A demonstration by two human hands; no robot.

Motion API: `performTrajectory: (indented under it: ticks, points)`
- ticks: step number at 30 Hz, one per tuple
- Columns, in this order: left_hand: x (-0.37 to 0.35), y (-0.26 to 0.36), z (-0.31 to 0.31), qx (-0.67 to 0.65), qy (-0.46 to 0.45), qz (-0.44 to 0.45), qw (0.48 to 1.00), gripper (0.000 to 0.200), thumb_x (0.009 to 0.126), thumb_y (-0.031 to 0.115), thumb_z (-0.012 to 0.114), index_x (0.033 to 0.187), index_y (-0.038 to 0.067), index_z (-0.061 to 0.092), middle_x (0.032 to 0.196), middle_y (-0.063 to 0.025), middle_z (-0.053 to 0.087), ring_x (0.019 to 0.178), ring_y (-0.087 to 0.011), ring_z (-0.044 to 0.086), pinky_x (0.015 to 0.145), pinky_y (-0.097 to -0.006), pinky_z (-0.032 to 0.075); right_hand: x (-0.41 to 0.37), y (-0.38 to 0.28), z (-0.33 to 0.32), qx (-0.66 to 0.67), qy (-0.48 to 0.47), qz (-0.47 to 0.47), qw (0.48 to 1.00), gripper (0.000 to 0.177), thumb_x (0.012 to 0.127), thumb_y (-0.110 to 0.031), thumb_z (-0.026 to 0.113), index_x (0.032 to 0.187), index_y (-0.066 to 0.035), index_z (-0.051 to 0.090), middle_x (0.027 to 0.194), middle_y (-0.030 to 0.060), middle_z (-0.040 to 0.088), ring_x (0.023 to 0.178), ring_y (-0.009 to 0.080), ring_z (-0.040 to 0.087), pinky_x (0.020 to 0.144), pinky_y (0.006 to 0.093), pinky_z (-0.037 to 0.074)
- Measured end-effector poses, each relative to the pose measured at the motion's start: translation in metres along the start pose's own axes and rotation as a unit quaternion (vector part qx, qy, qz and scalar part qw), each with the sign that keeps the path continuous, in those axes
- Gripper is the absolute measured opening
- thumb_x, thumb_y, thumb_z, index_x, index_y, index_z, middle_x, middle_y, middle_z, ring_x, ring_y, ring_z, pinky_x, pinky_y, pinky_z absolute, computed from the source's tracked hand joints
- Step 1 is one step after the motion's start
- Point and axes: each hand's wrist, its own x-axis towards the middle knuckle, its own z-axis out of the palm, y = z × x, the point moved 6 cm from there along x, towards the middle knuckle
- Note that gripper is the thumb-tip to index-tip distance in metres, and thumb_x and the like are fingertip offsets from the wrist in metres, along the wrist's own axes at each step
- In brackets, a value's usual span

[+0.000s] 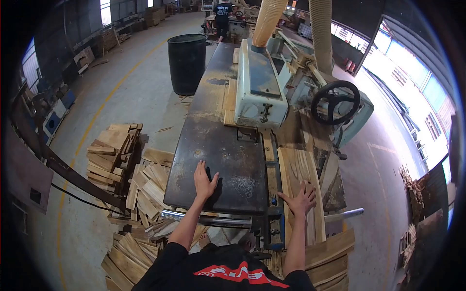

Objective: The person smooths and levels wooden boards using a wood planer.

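My left hand (205, 181) is over the near part of the dark metal machine table (218, 145), thumb apart from the fingers and nothing in it. On the right, a long wooden board (296, 167) lies lengthwise beside the blue guide rail and runs toward the machine. My right hand (301, 200) rests on this board with its fingers spread. Ahead of both hands stands the machine's pale green and blue housing (262, 87), with a thin wood strip (230, 102) along its left side.
A black handwheel (335, 103) sits at the machine's right. Stacked wood pieces (107, 155) and loose offcuts (150, 184) lie at left, more boards (330, 259) near right. A dark barrel (187, 63) stands beyond the table. A metal bar (208, 219) crosses its front edge. Far back is another person (223, 17).
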Motion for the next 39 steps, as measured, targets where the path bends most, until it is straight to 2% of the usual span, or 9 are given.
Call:
performTrajectory:
  ticks: [9,13,20,23,27,30,32,34,39]
  points:
    - [-0.002,-0.008,-0.004,-0.072,0.044,0.013,0.996,0.067,0.093,0.025,0.079,0.146,-0.005,0.053,0.149,-0.0265,0.057,0.14,-0.044,0.052,0.118,-0.0494,0.039,0.005,-0.004,-0.01,-0.005,0.067,-0.043,0.997,0.134,0.057,-0.091,0.079,0.163,-0.018,0.041,0.151,0.0295,0.043,0.147,0.0486,0.036,0.115,0.0703,0.031]
    - [-0.025,0.008,-0.026,-0.159,0.036,0.028,0.986,0.051,0.094,0.02,0.077,0.138,-0.001,0.062,0.142,-0.0207,0.064,0.136,-0.0408,0.058,0.116,-0.0483,0.042,0.013,-0.001,-0.013,0.011,0.056,-0.048,0.997,0.129,0.057,-0.083,0.085,0.161,-0.017,0.045,0.153,0.029,0.042,0.148,0.0477,0.036,0.117,0.0712,0.029]
    - [-0.083,0.034,-0.045,-0.056,-0.053,0.147,0.986,0.039,0.094,0.014,0.076,0.13,0.002,0.067,0.135,-0.0171,0.069,0.139,-0.0388,0.057,0.121,-0.052,0.039,0.012,-0.002,-0.017,0.025,0.047,-0.022,0.998,0.124,0.057,-0.076,0.09,0.158,-0.016,0.049,0.154,0.029,0.046,0.149,0.0457,0.039,0.119,0.0717,0.026]
    - [-0.089,0.029,-0.048,-0.152,-0.023,0.093,0.984,0.041,0.094,0.014,0.077,0.131,0.001,0.066,0.134,-0.0169,0.069,0.139,-0.0395,0.057,0.12,-0.0524,0.041,0.009,-0.011,-0.031,0.064,0.036,-0.041,0.996,0.125,0.057,-0.075,0.091,0.157,-0.013,0.05,0.155,0.0284,0.046,0.146,0.0438,0.044,0.121,0.0665,0.031]
    - [-0.11,0.058,-0.065,-0.239,-0.078,0.014,0.968,0.058,0.087,0.014,0.085,0.138,0.002,0.063,0.145,-0.0225,0.061,0.138,-0.0398,0.059,0.117,-0.0479,0.044,0.018,-0.039,-0.051,0.202,0.008,-0.083,0.976,0.11,0.064,-0.068,0.093,0.147,-0.003,0.063,0.136,0.0248,0.068,0.131,0.0373,0.063,0.112,0.0431,0.05]
    - [-0.133,0.087,-0.064,-0.293,-0.184,0.014,0.938,0.091,0.077,0.025,0.095,0.153,0.002,0.05,0.155,-0.0219,0.054,0.144,-0.0363,0.053,0.12,-0.0439,0.041,0.026,-0.07,-0.036,0.44,-0.106,-0.116,0.884,0.091,0.073,-0.068,0.087,0.137,-0.006,0.069,0.116,0.014,0.074,0.109,0.0251,0.072,0.096,0.0382,0.057]
    - [-0.146,0.116,-0.064,-0.34,-0.29,-0.008,0.894,0.126,0.066,0.04,0.101,0.164,0.0,0.032,0.165,-0.0243,0.041,0.154,-0.0406,0.039,0.126,-0.0466,0.032,0.013,-0.1,-0.017,0.599,-0.238,-0.087,0.76,0.08,0.082,-0.065,0.082,0.133,-0.006,0.07,0.113,0.0113,0.074,0.1,0.0213,0.072,0.086,0.0356,0.058]
    - [-0.157,0.146,-0.065,-0.295,-0.329,0.097,0.892,0.145,0.059,0.048,0.103,0.167,-0.002,0.018,0.17,-0.0268,0.027,0.159,-0.0448,0.026,0.129,-0.0489,0.025,-0.016,-0.136,-0.022,0.696,-0.347,-0.096,0.621,0.068,0.096,-0.064,0.066,0.131,-0.006,0.069,0.105,0.01,0.074,0.084,0.0209,0.071,0.074,0.0346,0.058]
    - [-0.165,0.141,-0.07,-0.282,-0.352,0.097,0.887,0.165,0.055,0.053,0.104,0.168,-0.006,-0.002,0.176,-0.0291,0.003,0.164,-0.045,0.0,0.132,-0.0519,0.01,-0.07,-0.201,-0.002,0.834,-0.367,-0.075,0.404,0.068,0.104,-0.061,0.051,0.14,-0.004,0.063,0.12,0.0125,0.073,0.104,0.0222,0.072,0.089,0.0361,0.059]
